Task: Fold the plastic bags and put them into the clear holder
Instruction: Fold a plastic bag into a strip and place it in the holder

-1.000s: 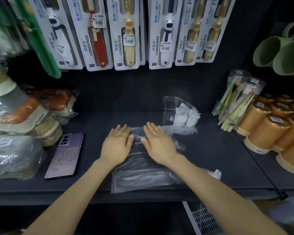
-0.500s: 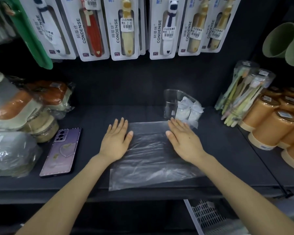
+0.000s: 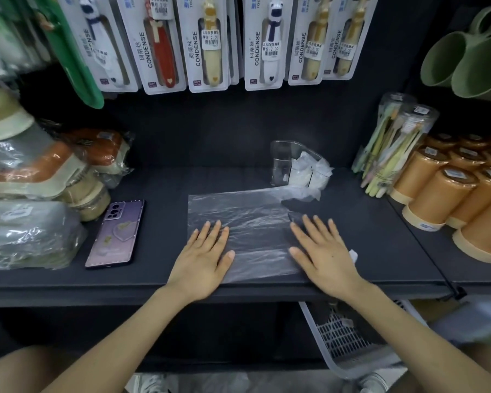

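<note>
Plastic bag flat, long axis left-right, crumpled end rightward

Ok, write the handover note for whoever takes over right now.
Left hand: open, flat on the near left part of the plastic bag.
Right hand: open, flat on its right edge.
The bag lies spread on the shelf, in front of the clear holder.
Done: folded bags sit in the holder.
Left: fold this bag and put it in.
</note>
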